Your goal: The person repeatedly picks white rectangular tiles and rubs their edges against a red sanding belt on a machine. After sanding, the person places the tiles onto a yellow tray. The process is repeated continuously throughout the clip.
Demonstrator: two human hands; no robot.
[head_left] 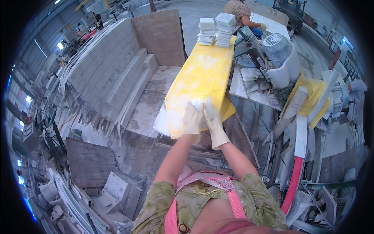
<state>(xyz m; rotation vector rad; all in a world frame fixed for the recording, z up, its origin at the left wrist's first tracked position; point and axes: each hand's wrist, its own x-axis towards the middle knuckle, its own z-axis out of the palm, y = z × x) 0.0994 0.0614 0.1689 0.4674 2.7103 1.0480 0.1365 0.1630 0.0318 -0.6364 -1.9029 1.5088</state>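
In pale cream gloves, my left hand [191, 119] and my right hand [212, 116] are close together over the near end of a long yellow-covered table [200, 72]. Their fingers close in from both sides on a small white piece [197, 103], mostly hidden by the gloves, so its exact kind cannot be made out. White dust smears the yellow cover around them. At the table's far end stand two stacks of white stone tiles, a left stack [207, 31] and a taller right stack [224, 30].
Long pale slabs [103, 66] lean in a thick row at left, beside a brown board [159, 39]. A dusty motor machine [276, 46] stands right of the table. Another person [238, 13] works beyond it. Yellow cloth [311, 93] drapes over beams at right.
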